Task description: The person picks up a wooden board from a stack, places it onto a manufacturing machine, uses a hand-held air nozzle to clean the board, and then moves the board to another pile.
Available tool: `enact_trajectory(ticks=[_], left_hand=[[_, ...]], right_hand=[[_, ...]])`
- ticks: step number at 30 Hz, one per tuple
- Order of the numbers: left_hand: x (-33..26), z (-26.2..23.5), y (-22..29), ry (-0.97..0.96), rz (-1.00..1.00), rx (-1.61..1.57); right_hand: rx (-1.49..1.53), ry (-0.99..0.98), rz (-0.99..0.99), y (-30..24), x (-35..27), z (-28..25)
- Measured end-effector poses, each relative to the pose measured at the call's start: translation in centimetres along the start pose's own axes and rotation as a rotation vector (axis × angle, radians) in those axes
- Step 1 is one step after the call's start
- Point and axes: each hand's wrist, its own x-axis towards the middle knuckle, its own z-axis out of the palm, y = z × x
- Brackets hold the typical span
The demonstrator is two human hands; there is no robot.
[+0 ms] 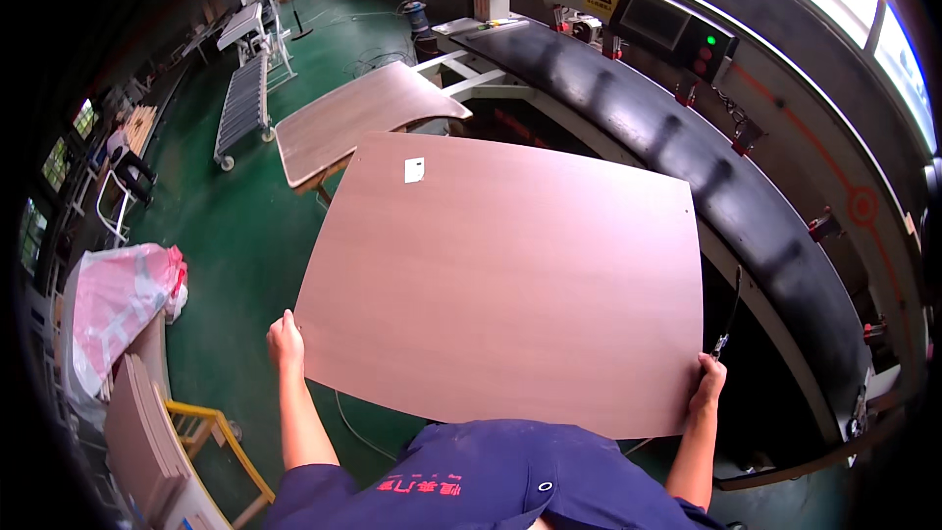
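Two hands are seen at the near corners of a large reddish-brown wood-grain panel [505, 285], which is held flat and level in front of the person's chest. The left hand [286, 342] is closed on the panel's near left corner, fingers under the edge and thumb alongside it; the right hand [708, 383] is clamped on the near right corner in the same way. A small white label [414, 170] is stuck near the panel's far left corner. Beyond the far edge, a second panel of similar colour [363, 118] is laid on a low surface and is partly overlapped in view by the held one. To the right, a long black conveyor belt [687, 152] is curved past the panel's right edge, backed by a grey machine with a dark screen [653, 20]. On the green floor [245, 236] to the left, a roller stand [242, 103] is placed well apart, and a pink plastic-wrapped bundle [123, 304] is set beside a stack of boards [142, 437] near a yellow frame [221, 432].
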Motion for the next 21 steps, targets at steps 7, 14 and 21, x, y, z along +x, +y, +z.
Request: enact_trajectory(ticks=[7,14,21], left_hand=[[11.5,8.2,8.4,0.032,-0.004,0.013],[17.8,15.1,16.2,0.075,-0.092,0.149],[21.0,19.6,21.4,0.043,-0.196,0.185]], right_hand=[[0.049,0.037,0.036,-1.9,12.0,13.3],[-0.086,-0.074,0.103,-5.1,27.7,24.7],[-0.24,-0.074,0.088,-8.9,37.0,33.1]])
